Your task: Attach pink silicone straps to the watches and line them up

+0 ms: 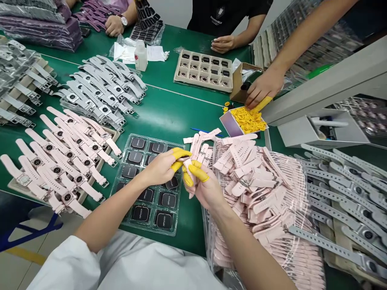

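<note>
My left hand [163,166], with yellow finger cots on its fingertips, is closed in a pinch on a small thin watch case [182,159], seen nearly edge-on and partly covered by the fingers. Against it, my right hand [208,187], also in yellow finger cots, grips a pale pink watch strap [188,164]. The two pieces meet between my fingertips; whether they are joined I cannot tell. Beneath my left hand lies a clear plastic tray [173,230] with dark square watch faces in its pockets. Loose pink straps [242,161] are heaped beside my right hand.
Pink-strapped watches [69,155] and grey-strapped ones [102,88] lie at left. A co-worker's hand [264,88] reaches to a box of yellow finger cots [246,121]. Farther back are a beige watch tray [203,70] and a white bottle [140,55]. Grey straps [347,201] lie at right.
</note>
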A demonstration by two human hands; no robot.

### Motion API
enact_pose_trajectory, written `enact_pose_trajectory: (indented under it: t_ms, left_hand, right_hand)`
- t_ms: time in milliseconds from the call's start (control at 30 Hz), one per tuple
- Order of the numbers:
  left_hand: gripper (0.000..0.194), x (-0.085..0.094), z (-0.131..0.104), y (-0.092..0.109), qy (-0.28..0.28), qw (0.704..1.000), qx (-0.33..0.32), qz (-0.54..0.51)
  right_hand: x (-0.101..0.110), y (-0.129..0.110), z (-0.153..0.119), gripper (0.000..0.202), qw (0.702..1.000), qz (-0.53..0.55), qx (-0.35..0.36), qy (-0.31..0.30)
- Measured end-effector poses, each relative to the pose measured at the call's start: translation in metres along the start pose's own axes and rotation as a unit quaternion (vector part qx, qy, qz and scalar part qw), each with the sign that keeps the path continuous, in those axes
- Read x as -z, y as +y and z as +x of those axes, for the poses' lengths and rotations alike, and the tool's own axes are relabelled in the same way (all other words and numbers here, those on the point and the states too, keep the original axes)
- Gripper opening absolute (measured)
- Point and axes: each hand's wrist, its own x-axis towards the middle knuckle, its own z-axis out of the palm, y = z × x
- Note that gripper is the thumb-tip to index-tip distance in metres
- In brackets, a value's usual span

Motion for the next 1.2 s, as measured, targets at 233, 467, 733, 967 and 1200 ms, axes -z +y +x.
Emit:
enact_pose_trajectory:
  t_ms: [233, 467, 733, 967, 1200]
  left_hand:
    - [0.044, 0.001, -0.001, 0.005, -0.029, 0.999, -0.017, -0.005]
    - [0.035, 0.001, -0.001, 0.006, -0.059, 0.993, 0.002, 0.107]
    - [0.032, 0.007, 0.005, 0.003, 0.035, 0.983, 0.071, -0.166]
    - [0.038, 0.008, 0.014, 0.0, 0.218, 0.904, 0.116, -0.349]
    - [0.037, 0.038, 0.018, -0.021, 0.428, 0.814, 0.179, -0.349]
  right_hand:
    - [-0.001, -0.004, 0.001, 0.032, 0.998, 0.062, -0.025, 0.008]
    - [0.005, 0.0, 0.001, 0.036, 0.998, 0.043, -0.051, 0.016]
    - [0.001, -0.001, 0.002, 0.042, 1.0, 0.01, 0.01, 0.01]
    - [0.001, -0.008, 0.002, 0.047, 0.991, -0.04, -0.1, -0.076]
    - [0.006, -0.005, 0.006, 0.033, 0.986, -0.131, -0.091, -0.045]
